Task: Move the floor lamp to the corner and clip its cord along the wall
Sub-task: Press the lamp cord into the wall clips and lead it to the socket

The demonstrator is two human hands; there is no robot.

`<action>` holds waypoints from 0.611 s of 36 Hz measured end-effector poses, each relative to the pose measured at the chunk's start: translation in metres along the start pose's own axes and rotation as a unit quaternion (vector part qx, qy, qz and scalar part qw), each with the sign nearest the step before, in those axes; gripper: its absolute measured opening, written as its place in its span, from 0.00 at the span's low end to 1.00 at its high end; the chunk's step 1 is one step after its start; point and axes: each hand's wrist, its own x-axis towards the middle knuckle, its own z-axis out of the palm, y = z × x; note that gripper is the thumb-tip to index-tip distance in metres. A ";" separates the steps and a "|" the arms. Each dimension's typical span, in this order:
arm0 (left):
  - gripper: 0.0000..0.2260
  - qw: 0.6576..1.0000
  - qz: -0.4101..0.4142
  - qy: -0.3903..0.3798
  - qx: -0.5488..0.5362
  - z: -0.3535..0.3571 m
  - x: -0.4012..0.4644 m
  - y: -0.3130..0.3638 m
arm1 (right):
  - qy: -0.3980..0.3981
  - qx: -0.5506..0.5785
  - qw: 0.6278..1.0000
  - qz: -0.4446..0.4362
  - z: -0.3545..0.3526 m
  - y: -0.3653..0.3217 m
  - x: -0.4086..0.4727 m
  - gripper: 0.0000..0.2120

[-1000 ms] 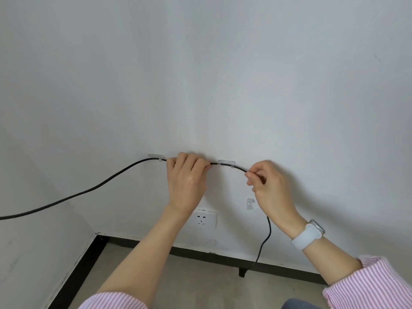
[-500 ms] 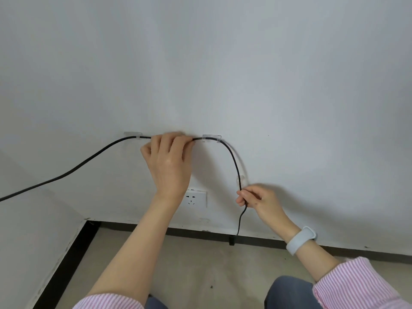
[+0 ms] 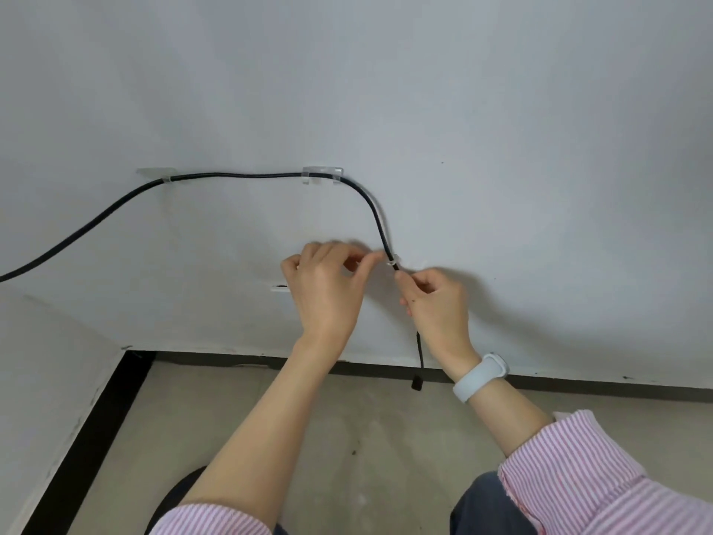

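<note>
Head view: cord point(image 3: 380, 229) pinched between both hands point(image 3: 328, 287).

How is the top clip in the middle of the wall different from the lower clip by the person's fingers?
The upper middle clip lies flat and wide, carrying the cord sideways; the lower clip carries it downward. The upper middle clip stands untouched and in full view; the lower clip is mostly hidden, with the left hand at it and the right hand pinching the cord just below. Both are clear plastic, stuck to the white wall.
</note>
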 end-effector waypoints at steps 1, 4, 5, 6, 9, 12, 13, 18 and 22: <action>0.13 1.000 -0.004 0.004 0.005 0.001 0.001 0.000 | 0.000 0.001 1.000 -0.006 -0.002 0.002 0.002 0.12; 0.13 1.000 -0.012 0.023 0.012 0.005 0.005 -0.001 | -0.009 0.005 1.000 -0.010 -0.004 0.012 0.004 0.12; 0.14 0.999 -0.016 0.031 0.010 0.005 0.006 0.000 | -0.014 0.002 1.000 -0.007 -0.004 0.015 0.003 0.12; 0.14 0.999 -0.017 0.037 0.008 0.005 0.007 0.000 | -0.017 0.000 1.000 -0.005 -0.003 0.019 0.003 0.11; 0.11 0.999 0.006 0.035 -0.011 0.005 0.003 0.002 | -0.015 0.005 1.000 0.000 -0.001 0.024 0.001 0.11; 0.07 0.999 0.029 0.026 -0.035 0.004 -0.005 0.002 | -0.013 0.025 1.000 0.002 0.001 0.023 0.002 0.12; 0.07 0.999 0.035 0.025 -0.030 0.004 -0.006 0.002 | -0.015 0.027 1.000 0.001 0.002 0.022 0.002 0.12; 0.18 0.996 0.055 0.061 0.025 0.009 0.003 0.000 | -0.036 0.029 0.999 -0.012 0.009 0.019 0.001 0.11; 0.18 0.994 0.055 0.084 0.040 0.010 0.003 0.003 | -0.042 0.038 0.998 -0.034 0.008 0.027 -0.003 0.08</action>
